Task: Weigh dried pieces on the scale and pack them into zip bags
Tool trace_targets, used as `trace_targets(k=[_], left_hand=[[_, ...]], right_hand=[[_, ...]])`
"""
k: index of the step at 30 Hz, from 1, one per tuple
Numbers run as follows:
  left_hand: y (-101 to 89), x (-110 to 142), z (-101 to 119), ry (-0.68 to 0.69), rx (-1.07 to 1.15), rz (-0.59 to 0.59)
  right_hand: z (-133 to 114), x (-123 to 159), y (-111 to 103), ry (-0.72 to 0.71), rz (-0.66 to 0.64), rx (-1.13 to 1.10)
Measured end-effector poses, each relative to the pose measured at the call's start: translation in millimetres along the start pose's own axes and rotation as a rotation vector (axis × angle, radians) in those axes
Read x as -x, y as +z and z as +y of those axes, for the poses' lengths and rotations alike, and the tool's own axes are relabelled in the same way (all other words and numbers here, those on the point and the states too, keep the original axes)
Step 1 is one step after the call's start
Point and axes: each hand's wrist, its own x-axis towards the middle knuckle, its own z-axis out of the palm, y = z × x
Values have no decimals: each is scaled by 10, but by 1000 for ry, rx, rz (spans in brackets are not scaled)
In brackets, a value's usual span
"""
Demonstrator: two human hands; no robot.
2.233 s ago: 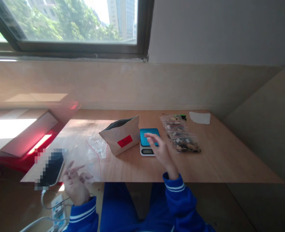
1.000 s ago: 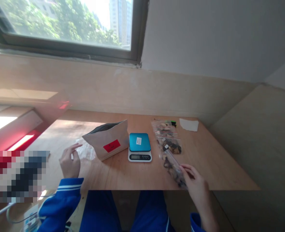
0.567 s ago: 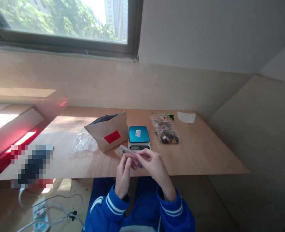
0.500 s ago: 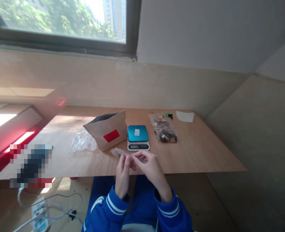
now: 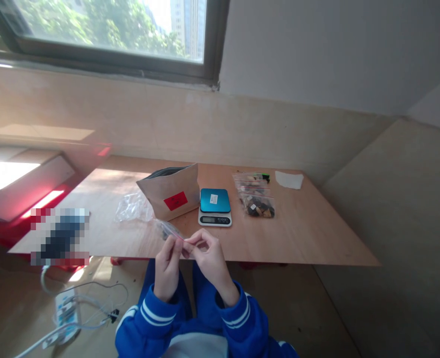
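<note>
Pinching zip bag [image 5: 166, 228] of dark pieces

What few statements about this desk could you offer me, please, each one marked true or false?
The left hand and the right hand both pinch a small zip bag. True.

The kraft pouch stands to the right of the digital scale. False: it stands to the scale's left.

A crumpled plastic bag lies on the plywood table. True.

The filled zip bags sit on top of the digital scale. False: they lie on the table, to the scale's right.
</note>
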Motion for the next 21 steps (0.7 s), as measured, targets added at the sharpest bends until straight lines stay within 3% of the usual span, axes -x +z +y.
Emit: trace_targets(k=[6,9,11,14,15,18,20,21], left_hand=[[30,-32,127,79,-140,-134],[41,-49,173,100,-177,-180],[16,-47,197,113,-202,-222],[-50,-6,208,122,-240,-297],[-68,10,199,116,-242,-327],[-75,15,108,55,-159,-390],[-40,-36,-10,-8,-3,-303],[-15,-75,-82,-58,97,-199]], right_hand=[[-36,-3,-9,80,24,-320],[-38,-35,-27,55,47,-337],[-28,-110,-116,11,168,-277],[-43,-277,-341,-83,469,-155],[-68,-327,-411,-106,502,-115],[-199,-403,-510,-130,356,-24],[-291,-400,-475,-151,268,-17],[-324,-393,-440,-163,246,-21]])
